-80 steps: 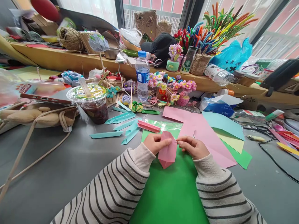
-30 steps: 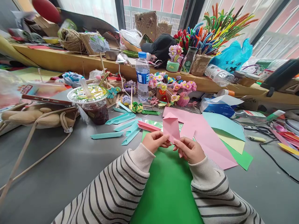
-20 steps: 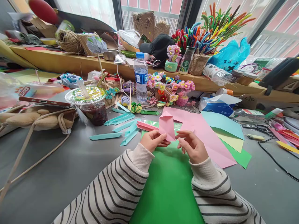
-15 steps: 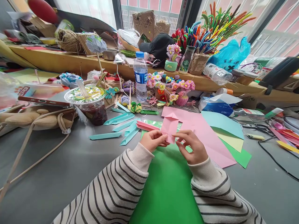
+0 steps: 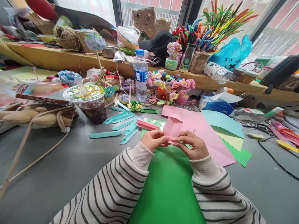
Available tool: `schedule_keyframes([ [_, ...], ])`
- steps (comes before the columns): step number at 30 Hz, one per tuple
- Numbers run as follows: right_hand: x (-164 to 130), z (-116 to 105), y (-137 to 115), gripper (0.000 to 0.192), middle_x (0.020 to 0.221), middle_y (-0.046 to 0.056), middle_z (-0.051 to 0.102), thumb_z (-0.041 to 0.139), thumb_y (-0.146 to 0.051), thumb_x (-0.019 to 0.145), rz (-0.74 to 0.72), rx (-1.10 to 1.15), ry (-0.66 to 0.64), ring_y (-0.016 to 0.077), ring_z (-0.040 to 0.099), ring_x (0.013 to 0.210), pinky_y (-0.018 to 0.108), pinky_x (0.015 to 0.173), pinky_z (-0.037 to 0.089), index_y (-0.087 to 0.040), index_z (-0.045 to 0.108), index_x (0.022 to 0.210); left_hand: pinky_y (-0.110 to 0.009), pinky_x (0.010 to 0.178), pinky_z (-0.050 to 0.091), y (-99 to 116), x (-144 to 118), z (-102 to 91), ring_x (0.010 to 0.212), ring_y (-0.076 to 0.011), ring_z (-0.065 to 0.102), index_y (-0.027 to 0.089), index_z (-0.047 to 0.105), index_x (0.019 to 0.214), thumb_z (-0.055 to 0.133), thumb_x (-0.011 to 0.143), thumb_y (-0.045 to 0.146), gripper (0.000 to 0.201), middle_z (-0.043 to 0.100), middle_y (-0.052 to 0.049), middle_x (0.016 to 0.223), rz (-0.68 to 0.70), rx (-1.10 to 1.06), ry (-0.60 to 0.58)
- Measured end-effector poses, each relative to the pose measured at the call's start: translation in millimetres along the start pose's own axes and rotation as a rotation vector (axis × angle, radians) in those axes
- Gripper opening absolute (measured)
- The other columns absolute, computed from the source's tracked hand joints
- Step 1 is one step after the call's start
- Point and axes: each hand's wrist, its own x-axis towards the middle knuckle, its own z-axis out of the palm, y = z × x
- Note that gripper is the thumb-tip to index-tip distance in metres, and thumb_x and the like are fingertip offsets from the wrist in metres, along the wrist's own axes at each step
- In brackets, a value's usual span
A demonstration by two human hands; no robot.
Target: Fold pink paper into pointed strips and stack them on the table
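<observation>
Paper, a folded pink piece [image 5: 173, 127], has swung from pointing toward the person to pointing away, so folding is moving on. Left hand [image 5: 154, 140] and right hand [image 5: 193, 145] pinch its near edge above green sheet [image 5: 167, 186]. Grey table [image 5: 58, 161] holds teal strips [image 5: 119, 119]; far off, water bottle [image 5: 140, 74] and window.

Blue plastic bag [image 5: 231, 54]: black Chinese characters, partly legible; water bottle [image 5: 140, 74] label unreadable.
</observation>
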Motion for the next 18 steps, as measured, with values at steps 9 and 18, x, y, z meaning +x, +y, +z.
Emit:
schedule_keyframes([
  [9,-1.1,10.6,-3.6,0.007,0.063,0.001,0.053,0.059,-0.025,0.067,0.215,0.288,0.065,0.0116,0.049,0.055,0.023,0.042,0.043,-0.020,0.063,0.065,-0.022,0.052,0.048,-0.6,-2.5,1.6,0.050,-0.0107,0.058,0.010,0.051,0.058,0.070,0.049,0.026,0.026,0.061,-0.001,0.051,0.014,0.012,-0.041],
  [18,-2.0,17.4,-7.5,0.011,0.059,0.000,0.054,0.060,-0.026,0.066,0.369,0.384,0.147,0.0090,0.051,0.047,0.022,0.044,0.044,-0.016,0.057,0.065,-0.021,0.051,0.046,-1.9,0.4,2.2,0.049,-0.0098,0.057,0.009,0.053,0.068,0.071,0.049,0.024,0.030,0.060,0.000,0.051,0.031,0.049,-0.097],
])
